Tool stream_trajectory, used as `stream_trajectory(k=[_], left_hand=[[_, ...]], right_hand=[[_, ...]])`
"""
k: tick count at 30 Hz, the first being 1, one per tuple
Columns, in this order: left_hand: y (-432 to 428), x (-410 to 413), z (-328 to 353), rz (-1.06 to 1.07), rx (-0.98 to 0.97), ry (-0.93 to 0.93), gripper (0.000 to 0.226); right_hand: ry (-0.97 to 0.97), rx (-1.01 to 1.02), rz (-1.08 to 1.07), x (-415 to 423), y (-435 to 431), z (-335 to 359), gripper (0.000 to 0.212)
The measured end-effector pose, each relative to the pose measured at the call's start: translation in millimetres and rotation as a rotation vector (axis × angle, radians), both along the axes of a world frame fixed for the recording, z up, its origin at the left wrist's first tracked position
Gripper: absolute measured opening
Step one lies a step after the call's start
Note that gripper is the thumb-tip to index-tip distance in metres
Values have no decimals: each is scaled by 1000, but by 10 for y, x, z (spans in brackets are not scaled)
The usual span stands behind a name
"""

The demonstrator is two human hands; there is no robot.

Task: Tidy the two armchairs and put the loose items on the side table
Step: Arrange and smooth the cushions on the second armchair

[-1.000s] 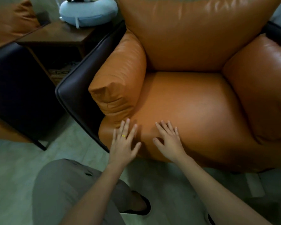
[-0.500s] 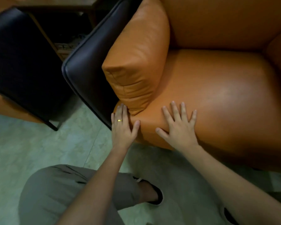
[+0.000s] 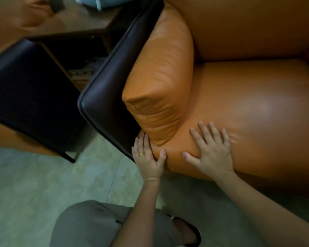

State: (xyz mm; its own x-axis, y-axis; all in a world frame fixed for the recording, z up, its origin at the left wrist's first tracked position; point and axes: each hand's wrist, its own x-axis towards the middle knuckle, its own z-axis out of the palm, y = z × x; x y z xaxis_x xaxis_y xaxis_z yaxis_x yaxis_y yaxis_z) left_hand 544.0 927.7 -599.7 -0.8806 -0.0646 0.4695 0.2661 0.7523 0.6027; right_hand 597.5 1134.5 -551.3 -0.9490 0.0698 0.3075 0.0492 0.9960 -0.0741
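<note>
**Both palms flat on the front left corner of the seat**

The person leans over the orange armchair (image 3: pixel 248 24), and both hands lie on its seat cushion (image 3: pixel 257 113). The left hand (image 3: pixel 147 155) sits at the cushion's front left corner. Its fingers (image 3: pixel 141 141) point straight up along the gap beside the dark outer shell (image 3: pixel 105 86), and its thumb is spread onto the cushion's front face. It is relaxed and pressing, with nothing clasped. A gold ring (image 3: pixel 141 153) shows on one finger. The right hand (image 3: pixel 213 154) lies just beside it on the seat's front edge, palm down and fingers fanned out straight, pushing on the leather, which creases near the little finger.

The left arm cushion (image 3: pixel 161 77) rests along the seat's left edge, its front end wrinkled just above the left hand.

The second armchair (image 3: pixel 29 90) stands to the left, with its dark side toward the first. The wooden side table (image 3: pixel 75 24) stands between the two chairs at the back. A pale blue padded thing (image 3: pixel 95 1) lies on the table's far edge, mostly cut off. A bent knee in grey trousers (image 3: pixel 96 225) and a dark shoe (image 3: pixel 194 236) are on the floor (image 3: pixel 34 184) below.
</note>
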Motion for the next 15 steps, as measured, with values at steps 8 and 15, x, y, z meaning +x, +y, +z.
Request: stream_trajectory(k=[8,15], left_hand=[[401,664,416,-35,210,-371,70],[880,991,479,-127,102,-396,62]], right_hand=[[-160,-159,80,211,272,197,63],[-161,-123,-79,746,989,84,63]])
